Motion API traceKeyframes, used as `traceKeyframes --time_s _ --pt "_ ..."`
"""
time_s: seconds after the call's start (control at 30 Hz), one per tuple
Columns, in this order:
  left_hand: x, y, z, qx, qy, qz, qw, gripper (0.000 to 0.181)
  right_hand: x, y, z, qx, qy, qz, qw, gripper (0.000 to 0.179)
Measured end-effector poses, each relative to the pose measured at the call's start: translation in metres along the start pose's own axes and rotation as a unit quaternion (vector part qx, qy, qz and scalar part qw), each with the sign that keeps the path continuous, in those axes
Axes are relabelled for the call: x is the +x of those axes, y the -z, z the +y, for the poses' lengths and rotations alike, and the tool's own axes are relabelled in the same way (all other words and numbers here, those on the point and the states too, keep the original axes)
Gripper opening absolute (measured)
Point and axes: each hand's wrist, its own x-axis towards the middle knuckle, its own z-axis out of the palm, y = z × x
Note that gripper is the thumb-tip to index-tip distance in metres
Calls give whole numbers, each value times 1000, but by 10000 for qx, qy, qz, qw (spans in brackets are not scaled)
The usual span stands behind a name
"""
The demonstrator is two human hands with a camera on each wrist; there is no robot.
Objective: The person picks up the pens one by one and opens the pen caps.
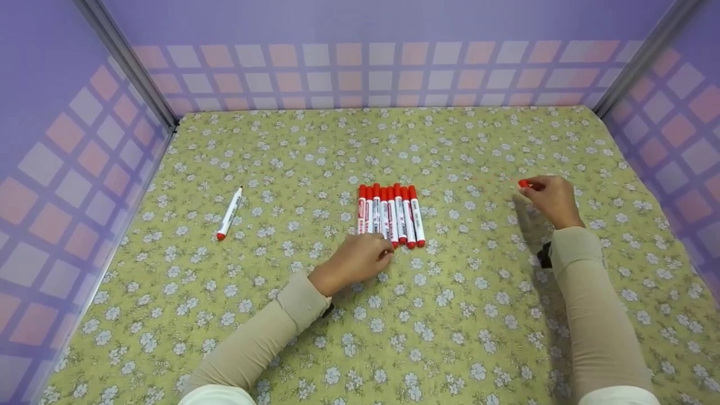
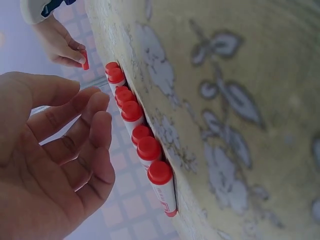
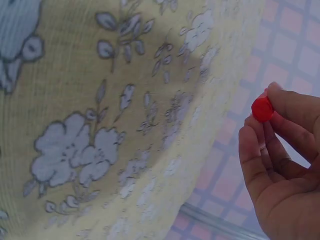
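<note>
My right hand (image 1: 552, 198) pinches a small red marker cap (image 1: 523, 183) between thumb and fingertips, above the cloth on the right. The same cap (image 3: 262, 109) shows in the right wrist view. In the middle lies a row of several white markers (image 1: 385, 214) with red caps, side by side. Over the near end of that row is my left hand (image 1: 360, 256), its fingers loosely curved and holding nothing. The left wrist view shows the red marker ends (image 2: 149, 148) just beyond the left hand's fingers. An uncapped white marker (image 1: 230, 214) lies apart on the left, tip pointing away.
A yellow-green flowered cloth (image 1: 349, 349) covers the table. Purple walls with a pink and white check pattern (image 1: 382, 56) enclose it at the back and both sides. Grey metal posts (image 1: 126, 62) stand at the back corners.
</note>
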Motion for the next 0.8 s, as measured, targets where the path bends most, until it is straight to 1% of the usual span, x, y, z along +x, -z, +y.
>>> traceKeyframes --time_s 0.17,0.3,0.47,0.6,0.8 --pt "-2 -3 2 -74 -194 -67 9998 20 0 -1 9 -20 -408 -133 9991 41" --pt "-2 -5 2 -37 -305 -139 9994 18 0 -5 15 -49 -599 -255 9979 41" --pt "-2 -7 4 16 -372 -281 9989 18 -1 -9 20 -100 -702 -279 9971 39" --pt "-2 -7 5 86 -362 -310 9988 18 -2 -10 21 -102 -779 -295 9965 38" --pt "-4 -8 5 -39 -338 -372 9987 17 -2 -10 21 -160 -851 -406 9954 42"
